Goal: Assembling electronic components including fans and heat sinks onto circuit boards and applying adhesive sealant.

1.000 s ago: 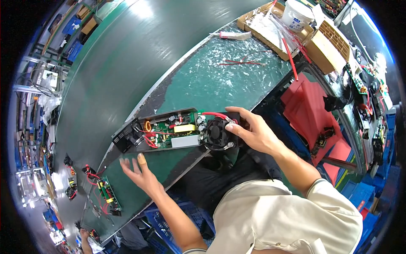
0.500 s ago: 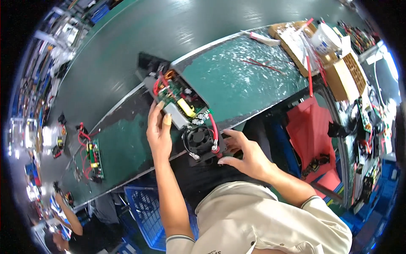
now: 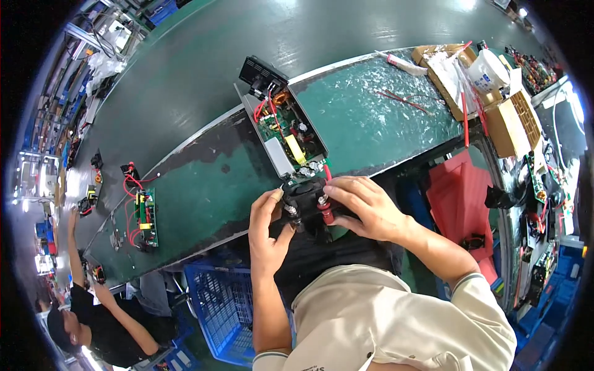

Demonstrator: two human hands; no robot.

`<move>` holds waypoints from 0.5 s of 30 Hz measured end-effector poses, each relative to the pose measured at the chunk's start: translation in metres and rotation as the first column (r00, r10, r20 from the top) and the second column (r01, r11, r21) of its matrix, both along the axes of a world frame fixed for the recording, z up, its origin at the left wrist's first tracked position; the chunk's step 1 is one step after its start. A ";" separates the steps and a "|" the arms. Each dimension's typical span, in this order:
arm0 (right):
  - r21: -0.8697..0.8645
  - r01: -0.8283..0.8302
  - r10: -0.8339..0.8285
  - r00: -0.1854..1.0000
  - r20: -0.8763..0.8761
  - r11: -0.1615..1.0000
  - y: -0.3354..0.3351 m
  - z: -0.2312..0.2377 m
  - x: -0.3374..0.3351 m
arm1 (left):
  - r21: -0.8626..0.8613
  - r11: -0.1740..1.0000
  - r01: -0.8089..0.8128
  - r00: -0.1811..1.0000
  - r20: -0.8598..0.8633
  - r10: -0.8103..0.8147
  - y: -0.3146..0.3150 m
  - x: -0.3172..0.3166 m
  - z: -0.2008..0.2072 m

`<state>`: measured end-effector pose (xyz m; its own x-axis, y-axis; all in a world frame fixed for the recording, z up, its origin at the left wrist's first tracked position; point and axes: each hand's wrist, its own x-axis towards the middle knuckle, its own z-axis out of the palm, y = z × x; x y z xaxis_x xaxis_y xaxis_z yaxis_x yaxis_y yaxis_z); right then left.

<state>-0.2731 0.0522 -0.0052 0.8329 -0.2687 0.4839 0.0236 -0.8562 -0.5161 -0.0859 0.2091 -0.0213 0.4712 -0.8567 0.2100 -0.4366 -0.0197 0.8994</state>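
Across the bench's near edge lies an open metal case point(image 3: 314, 131) holding a green circuit board point(image 3: 270, 128), red wires and a yellow transformer point(image 3: 295, 149). At its near end a dark end panel point(image 3: 307, 196) is tipped up, with a red terminal post point(image 3: 325, 211) and a black terminal post point(image 3: 293, 213) on it. My left hand point(image 3: 267, 232) grips the panel's left side, thumb and fingers by the black post. On the other side my right hand point(image 3: 371, 210) holds the panel beside the red post. The fan's face is mostly hidden.
Left on the bench sits a loose circuit board point(image 3: 146, 216) with red wires. Cardboard boxes point(image 3: 507, 127) and a white tub point(image 3: 487, 71) stand at the right. A blue crate point(image 3: 216, 309) is below the bench. At lower left a co-worker point(image 3: 111, 328) reaches over the bench.
My left hand has left the case's side and taken hold of the panel. The panel has tipped, so its fan no longer faces up. The whole view has shifted slightly.
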 end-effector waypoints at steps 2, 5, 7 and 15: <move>0.036 0.007 -0.007 1.000 0.008 0.999 -0.002 0.005 0.004 | -0.068 0.998 0.014 1.000 0.012 -0.013 -0.004 0.005 0.007; 0.092 0.075 -0.064 0.991 -0.115 0.993 -0.009 0.022 0.012 | -0.070 0.998 0.005 0.994 -0.109 -0.013 -0.017 0.015 0.022; 0.159 0.095 -0.097 0.995 0.005 0.983 -0.019 0.024 0.030 | -0.055 0.998 -0.002 0.970 -0.243 -0.011 -0.029 0.023 0.033; 0.290 0.385 -0.325 0.917 -0.232 0.876 -0.059 0.027 0.079 | 0.014 0.948 0.318 0.912 0.268 -0.310 -0.047 0.067 0.056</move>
